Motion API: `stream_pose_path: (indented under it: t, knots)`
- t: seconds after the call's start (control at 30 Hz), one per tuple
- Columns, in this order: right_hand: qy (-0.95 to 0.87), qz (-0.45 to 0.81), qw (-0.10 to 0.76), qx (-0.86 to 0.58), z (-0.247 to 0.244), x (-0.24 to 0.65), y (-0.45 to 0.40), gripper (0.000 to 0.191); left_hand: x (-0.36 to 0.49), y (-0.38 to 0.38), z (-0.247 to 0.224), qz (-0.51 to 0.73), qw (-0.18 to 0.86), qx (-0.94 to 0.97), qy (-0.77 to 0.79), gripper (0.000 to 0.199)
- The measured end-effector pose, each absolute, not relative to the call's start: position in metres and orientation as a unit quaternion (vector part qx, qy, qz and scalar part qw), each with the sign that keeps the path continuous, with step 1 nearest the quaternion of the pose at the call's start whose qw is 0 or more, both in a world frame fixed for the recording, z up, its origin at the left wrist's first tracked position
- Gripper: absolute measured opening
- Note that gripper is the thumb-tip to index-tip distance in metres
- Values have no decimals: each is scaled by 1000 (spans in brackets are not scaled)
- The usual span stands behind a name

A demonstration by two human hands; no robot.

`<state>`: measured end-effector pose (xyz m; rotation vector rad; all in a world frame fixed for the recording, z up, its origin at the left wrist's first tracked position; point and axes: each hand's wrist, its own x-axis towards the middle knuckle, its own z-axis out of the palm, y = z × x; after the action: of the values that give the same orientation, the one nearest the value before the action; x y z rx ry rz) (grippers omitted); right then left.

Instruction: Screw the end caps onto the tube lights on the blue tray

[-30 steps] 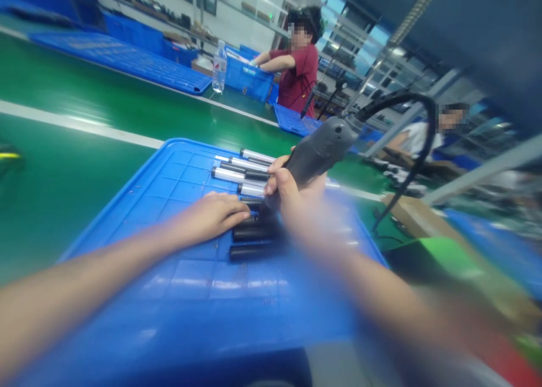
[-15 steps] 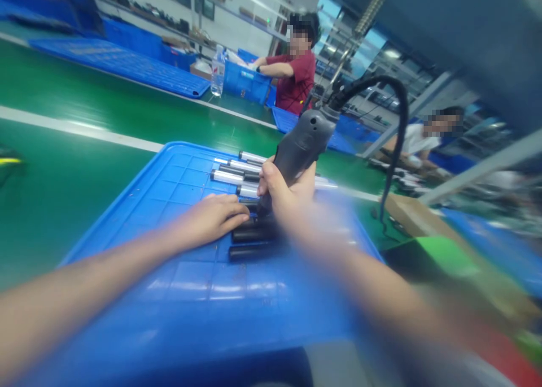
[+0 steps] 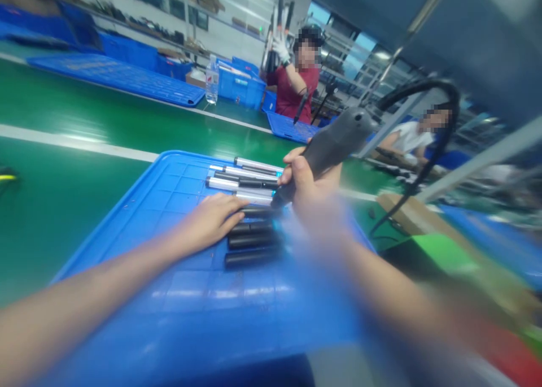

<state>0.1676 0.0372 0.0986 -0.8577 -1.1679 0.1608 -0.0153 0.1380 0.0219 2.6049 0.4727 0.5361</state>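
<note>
My right hand (image 3: 311,178) is wrapped around a dark grey electric screwdriver (image 3: 336,144), which tilts so that its nose points down and left at the tubes. The nose is close to their right-hand ends; contact there cannot be made out. My left hand (image 3: 222,214) lies at the tubes' left ends, with fingers and thumb on either side of a black tube (image 3: 258,212). Several more black tubes (image 3: 252,258) lie nearer me. Silver tubes with black ends (image 3: 222,183) lie farther off. All rest on an upturned blue plastic lid or crate (image 3: 182,285).
A black cable (image 3: 453,121) loops from the screwdriver's back end. Behind the green table (image 3: 84,110) a co-worker in red (image 3: 296,87) raises tubes in a gloved hand beside a blue bin (image 3: 239,87). A water bottle (image 3: 212,81) stands there. Cardboard (image 3: 398,206) lies at right.
My right hand and the screwdriver have moved right, and the screwdriver leans over more. My left hand has stayed at the tubes. The co-worker in red has lifted tubes from the bin area.
</note>
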Motion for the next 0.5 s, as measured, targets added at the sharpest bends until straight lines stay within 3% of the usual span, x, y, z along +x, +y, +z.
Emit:
stream_pose_path:
  t: [0.2,0.5]
  knots:
    - [-506,30,713,-485,98,194,20,36,-13,141,21,155,229,940,202,44]
    - [-505,52,709,-490,98,186,12,25,-18,131,29,132,302,915,231,30]
